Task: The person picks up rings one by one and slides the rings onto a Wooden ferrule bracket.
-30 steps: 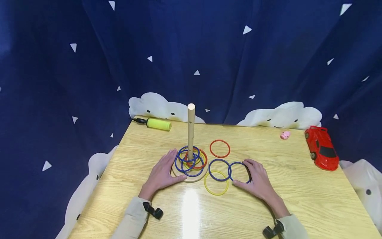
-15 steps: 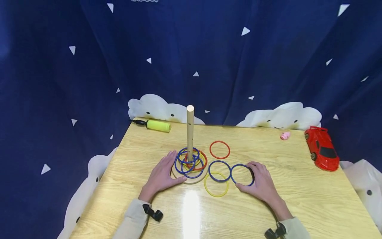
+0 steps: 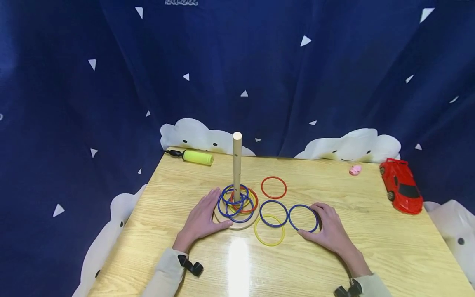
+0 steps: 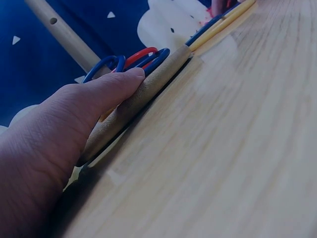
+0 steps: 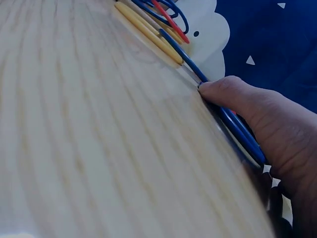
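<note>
Blue ring (image 3: 301,205) at ten o'clock from the right hand (image 3: 329,227), in its grip.
Round, without a long axis, it lies about flat on the table (image 3: 289,264), three-o'clock side between half-spread, curved thumb and fingers; forearm angled from five o'clock. At nine o'clock, past a second blue ring (image 3: 272,201), the left hand (image 3: 202,215) rests nearly straight fingers along the wooden peg stand (image 3: 237,167).
</note>
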Demonstrator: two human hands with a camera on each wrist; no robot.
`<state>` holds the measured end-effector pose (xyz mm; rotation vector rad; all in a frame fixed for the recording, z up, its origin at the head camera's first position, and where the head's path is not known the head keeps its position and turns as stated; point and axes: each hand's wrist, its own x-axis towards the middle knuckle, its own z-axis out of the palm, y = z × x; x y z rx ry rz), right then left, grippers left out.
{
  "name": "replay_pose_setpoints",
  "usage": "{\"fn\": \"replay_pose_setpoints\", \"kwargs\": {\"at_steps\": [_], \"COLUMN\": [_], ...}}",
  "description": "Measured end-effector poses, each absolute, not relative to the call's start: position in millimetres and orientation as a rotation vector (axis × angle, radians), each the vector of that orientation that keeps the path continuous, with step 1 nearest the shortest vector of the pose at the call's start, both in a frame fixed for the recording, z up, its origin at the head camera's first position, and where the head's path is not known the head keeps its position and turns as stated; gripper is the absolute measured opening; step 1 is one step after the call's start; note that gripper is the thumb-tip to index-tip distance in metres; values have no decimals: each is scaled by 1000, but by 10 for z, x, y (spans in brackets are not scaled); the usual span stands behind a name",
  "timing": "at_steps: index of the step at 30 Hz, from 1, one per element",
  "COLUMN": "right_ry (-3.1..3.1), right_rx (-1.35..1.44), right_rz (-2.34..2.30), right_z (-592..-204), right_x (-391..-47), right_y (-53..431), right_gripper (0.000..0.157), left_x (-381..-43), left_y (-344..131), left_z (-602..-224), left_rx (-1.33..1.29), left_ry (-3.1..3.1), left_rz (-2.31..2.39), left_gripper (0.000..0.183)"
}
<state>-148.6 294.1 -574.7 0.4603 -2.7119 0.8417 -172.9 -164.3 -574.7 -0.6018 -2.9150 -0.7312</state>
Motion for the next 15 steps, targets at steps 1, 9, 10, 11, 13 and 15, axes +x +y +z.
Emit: {"fn": "replay_pose_setpoints", "kwargs": {"at_steps": [1, 9, 10, 11, 13, 15], "right_ry": [-2704, -2678, -2680, -2681, -2678, -2672], "right_rx": [458, 469, 474, 478, 488, 491], "right_rz": [834, 809, 810, 810, 813, 815], "right_z": [-5758, -5800, -5800, -5800, -5801, -5800], "right_x": [-1487, -1507, -1506, -1504, -1497, -1489], "right_y": [2943, 2930, 2930, 2930, 2930, 2930], "right_gripper": [90, 89, 90, 91, 92, 92], "left_x": [-1728, -1723, -1723, -1724, -1725, -1727], "left_y": [-1643, -1648, -1647, -1647, -1644, -1641], "left_z": [-5749, -5745, -5743, -5741, -5738, -5737], "left_rx": [-599, -589, -588, -591, -592, -597], "left_ry": [-2922, -2940, -2940, -2935, -2933, -2930], "left_rz": [-725, -716, -715, -718, -720, -723], "left_gripper": [122, 121, 121, 121, 121, 121]}}
